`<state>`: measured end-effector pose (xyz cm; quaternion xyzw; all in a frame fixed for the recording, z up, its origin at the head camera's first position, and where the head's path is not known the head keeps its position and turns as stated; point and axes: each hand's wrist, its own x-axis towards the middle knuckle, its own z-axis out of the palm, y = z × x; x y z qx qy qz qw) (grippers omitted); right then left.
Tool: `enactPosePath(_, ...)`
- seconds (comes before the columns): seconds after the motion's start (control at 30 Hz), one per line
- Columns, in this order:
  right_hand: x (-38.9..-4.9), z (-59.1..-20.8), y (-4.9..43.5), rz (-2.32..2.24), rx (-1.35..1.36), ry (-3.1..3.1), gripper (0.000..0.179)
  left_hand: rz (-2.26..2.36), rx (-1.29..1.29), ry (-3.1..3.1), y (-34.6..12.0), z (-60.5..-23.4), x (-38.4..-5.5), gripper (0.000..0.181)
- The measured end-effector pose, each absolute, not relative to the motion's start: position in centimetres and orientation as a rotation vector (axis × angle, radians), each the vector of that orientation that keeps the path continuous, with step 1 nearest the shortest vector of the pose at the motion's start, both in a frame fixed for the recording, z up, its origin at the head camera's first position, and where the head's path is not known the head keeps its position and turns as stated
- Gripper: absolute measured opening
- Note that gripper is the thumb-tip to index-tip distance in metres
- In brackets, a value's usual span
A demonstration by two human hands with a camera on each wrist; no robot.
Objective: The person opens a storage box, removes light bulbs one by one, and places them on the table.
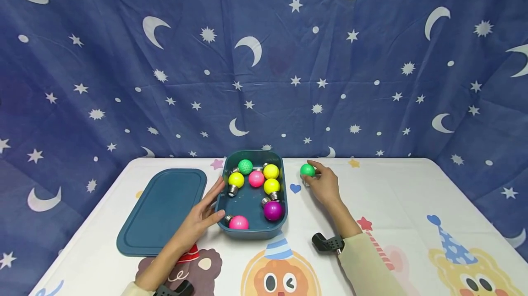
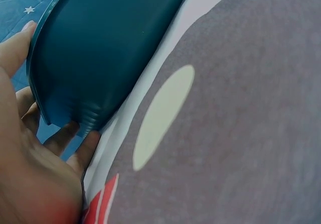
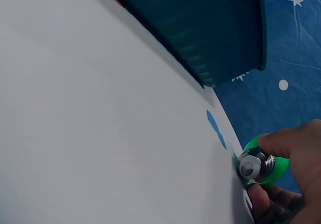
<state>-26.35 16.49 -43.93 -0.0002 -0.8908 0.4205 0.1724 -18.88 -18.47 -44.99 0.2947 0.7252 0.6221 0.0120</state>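
A dark teal bin (image 1: 251, 234) stands on the table with several round coloured light bulbs inside. Among them are a green bulb (image 1: 245, 167), a purple bulb (image 1: 273, 211) and a pink bulb (image 1: 239, 222), the last near the front wall. My left hand (image 1: 200, 218) rests along the bin's left side, fingers extended, its fingertips at the wall in the left wrist view. To the right of the bin, my right hand (image 1: 325, 186) pinches another green light bulb (image 1: 307, 170) between thumb and fingers. Its metal screw base (image 3: 249, 166) faces the right wrist camera, close by the tabletop.
Left of the bin lies a flat teal lid (image 1: 161, 213), partly behind my left hand in the head view. A white cloth (image 1: 396, 195) printed with cartoon figures covers the table. Behind the table's far edge hangs a blue curtain (image 1: 280, 94) with moons and stars.
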Motion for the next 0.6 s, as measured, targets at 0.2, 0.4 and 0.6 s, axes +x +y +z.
enactPosePath(0.2, -26.26, -44.05, 16.28, 1.180, -0.028, -2.550, 0.049, 1.947, 0.921, 2.253, -18.42, -45.00, -18.83, 0.066)
enactPosePath(0.4, -26.39, -43.90, 16.33, 1.164, -0.009, -2.550, 0.050, 1.948, 0.914, 2.256, -18.47, -44.82, -18.87, 0.066)
enactPosePath(0.6, -26.37, -43.94, 16.51, 1.145, -0.011, -2.575, 0.051, 1.942, 0.903, 2.258, -18.46, -44.87, -18.86, 0.065)
